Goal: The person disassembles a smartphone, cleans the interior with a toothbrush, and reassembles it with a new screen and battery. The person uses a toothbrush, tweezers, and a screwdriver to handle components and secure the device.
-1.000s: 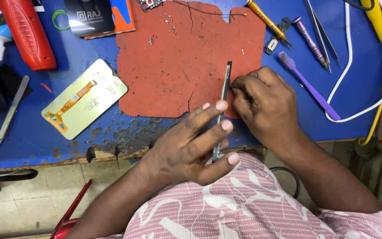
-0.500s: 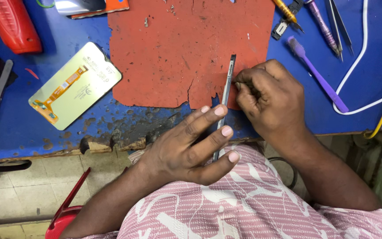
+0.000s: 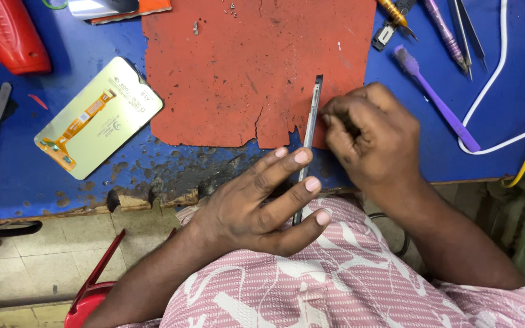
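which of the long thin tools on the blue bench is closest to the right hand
The purple brush: it lies just beside the right hand, while the tweezers and purple pen tool lie farther up.

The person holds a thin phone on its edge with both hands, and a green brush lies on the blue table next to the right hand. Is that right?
Not quite: the brush is purple, not green. The head view shows it on the blue table beside the right hand, while both that hand and the left hand hold the thin phone on its edge.
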